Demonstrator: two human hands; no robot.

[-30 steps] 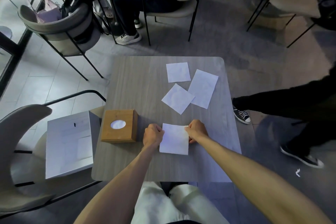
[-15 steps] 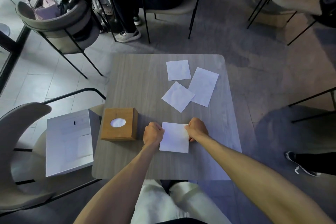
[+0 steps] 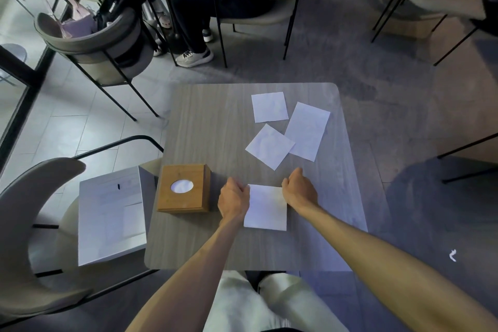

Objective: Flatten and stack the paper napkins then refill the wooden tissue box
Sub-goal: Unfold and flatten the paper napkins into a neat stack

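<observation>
Pinching napkin (image 3: 266,207) at side edges: left hand (image 3: 233,198), right hand (image 3: 299,188); wooden tissue box (image 3: 188,174) just left.

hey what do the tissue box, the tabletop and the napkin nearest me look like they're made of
The tissue box looks like light wood, possibly bamboo, with a satin finish: it is warm brown with faint grain lines. The tabletop is a matte grey wood-grain surface, likely laminate rather than solid wood, though that's uncertain. The near napkin is thin, matte white paper, lying flat with faint creases.
</observation>
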